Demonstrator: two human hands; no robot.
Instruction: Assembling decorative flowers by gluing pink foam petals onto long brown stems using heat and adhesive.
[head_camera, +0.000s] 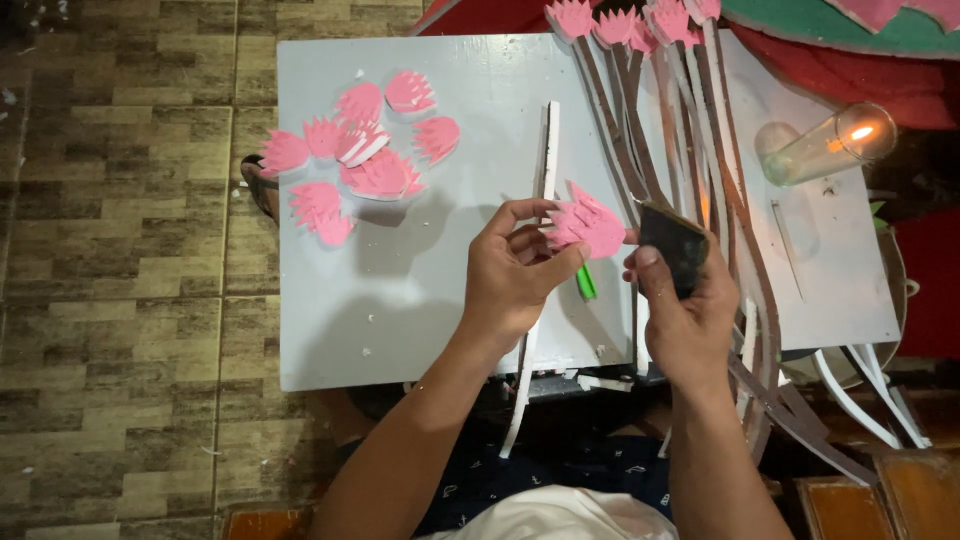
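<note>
Left hand (515, 270) pinches one pink foam flower (587, 225) above grey board (400, 300). Right hand (680, 300) closed around one dark block (675, 245). About eight pink cutouts (365, 150) lie on board's far-left part.

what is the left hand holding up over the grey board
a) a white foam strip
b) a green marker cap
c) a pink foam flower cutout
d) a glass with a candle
c: the left hand pinches a pink foam flower cutout by its edge above the grey board, while the right hand grips a small dark block beside it.
</note>
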